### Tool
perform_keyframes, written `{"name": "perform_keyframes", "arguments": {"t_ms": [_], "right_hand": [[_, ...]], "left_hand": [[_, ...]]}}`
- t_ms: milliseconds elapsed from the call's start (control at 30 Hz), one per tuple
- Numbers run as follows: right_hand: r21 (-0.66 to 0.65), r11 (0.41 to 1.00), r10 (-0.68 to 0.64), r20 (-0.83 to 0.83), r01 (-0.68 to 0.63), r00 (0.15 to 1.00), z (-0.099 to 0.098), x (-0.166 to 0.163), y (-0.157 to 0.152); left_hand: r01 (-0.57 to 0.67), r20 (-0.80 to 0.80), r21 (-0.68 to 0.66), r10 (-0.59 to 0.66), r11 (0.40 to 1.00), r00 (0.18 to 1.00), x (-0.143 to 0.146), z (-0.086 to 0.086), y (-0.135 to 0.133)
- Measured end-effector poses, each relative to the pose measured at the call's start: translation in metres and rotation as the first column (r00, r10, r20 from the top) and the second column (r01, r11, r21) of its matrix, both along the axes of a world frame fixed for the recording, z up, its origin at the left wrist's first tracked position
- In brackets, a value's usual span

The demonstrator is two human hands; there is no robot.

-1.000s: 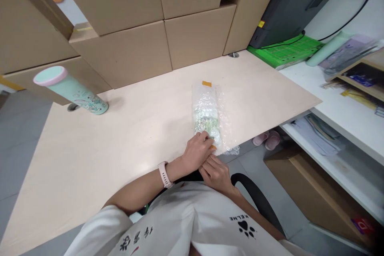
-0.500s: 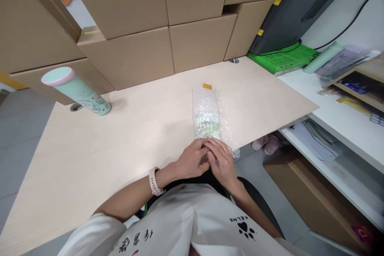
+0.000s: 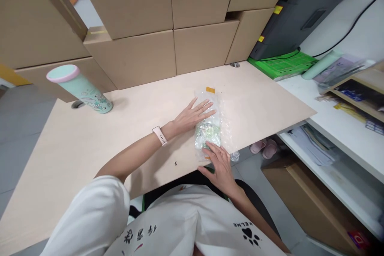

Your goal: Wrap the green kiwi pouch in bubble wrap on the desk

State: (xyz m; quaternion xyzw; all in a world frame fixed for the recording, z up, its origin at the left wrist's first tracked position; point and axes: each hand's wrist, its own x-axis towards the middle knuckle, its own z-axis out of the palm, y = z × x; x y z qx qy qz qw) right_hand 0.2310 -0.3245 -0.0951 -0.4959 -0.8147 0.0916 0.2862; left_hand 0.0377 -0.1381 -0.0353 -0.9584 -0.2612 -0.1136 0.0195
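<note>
A bubble-wrapped packet (image 3: 209,131) with green and white contents lies on the light wooden table (image 3: 135,128), close to its front edge. Orange tape shows at its far end, and a bit more at the near end. My left hand (image 3: 192,117), with a pink watch band on the wrist, is spread over the far half of the packet, fingers apart. My right hand (image 3: 219,166) rests at the near end, fingers loosely stretched over the wrap. Neither hand grips anything. What is inside the wrap cannot be made out.
A mint tumbler (image 3: 82,90) with a pink rim stands at the left. Stacked cardboard boxes (image 3: 129,60) line the back. A small dark speck (image 3: 175,163) lies near the front edge. To the right are a green crate (image 3: 282,66) and a white shelf (image 3: 345,124).
My hands were together at the near end of the packet. Now they are apart: the left has moved forward onto the packet and spread, while the right stays near the edge.
</note>
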Motion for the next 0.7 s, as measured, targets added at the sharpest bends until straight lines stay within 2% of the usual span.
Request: {"name": "perform_keyframes", "arguments": {"t_ms": [167,367,433,500,600,700], "right_hand": [[-0.001,1.0,-0.02,-0.019,0.02,1.0,-0.001,0.0,-0.001],[0.009,1.0,-0.016,-0.069,0.017,0.998,-0.004,-0.001,0.002],[0.011,1.0,-0.019,-0.08,0.02,0.997,-0.004,-0.002,0.002],[0.011,0.999,-0.03,-0.091,0.031,0.995,-0.004,-0.002,0.002],[0.047,0.998,-0.038,-0.119,0.044,0.992,-0.008,-0.002,0.001],[0.143,0.988,-0.04,-0.153,0.062,0.987,-0.015,-0.006,0.0]], "left_hand": [[-0.05,-0.043,-0.099,0.045,0.994,0.998,0.003,-0.007,0.022],[0.028,0.013,0.03,-0.028,0.999,1.0,0.012,-0.007,0.03],[0.06,0.014,0.025,-0.06,0.998,0.998,0.016,-0.005,0.035],[0.056,0.028,-0.031,-0.055,0.998,0.998,0.018,-0.003,0.04],[0.006,0.114,-0.189,0.016,0.982,0.993,0.014,0.001,0.038],[-0.036,0.282,-0.426,0.171,0.904,0.944,0.008,0.008,0.019]]}}
